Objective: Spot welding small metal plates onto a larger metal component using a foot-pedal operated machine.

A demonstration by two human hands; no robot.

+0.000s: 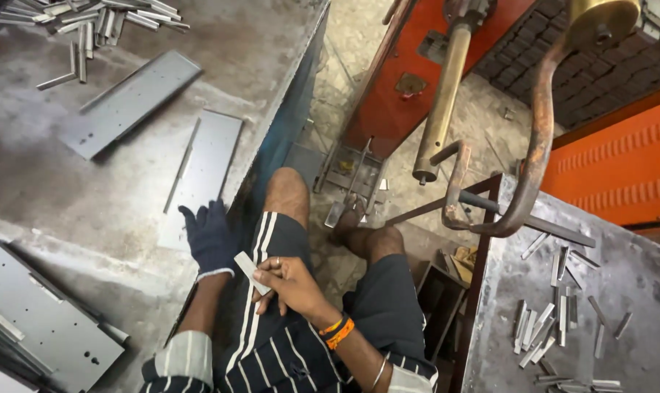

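Note:
My left hand point(209, 236) wears a dark blue glove and rests with spread fingers at the near edge of a flat grey metal plate point(202, 171) on the left workbench point(68, 167). My right hand point(290, 280), bare with a ring and orange wristbands, pinches a small flat metal strip point(248, 271) above my lap. The two hands are close together, the strip lying just right of the gloved wrist.
A longer metal plate point(129, 102) and a pile of small strips point(97, 18) lie farther back on the left bench. Stacked plates point(46, 320) sit at the near left. A right table point(628, 284) holds several strips point(548, 320). A brass-and-copper machine arm point(446, 94) hangs over my knees.

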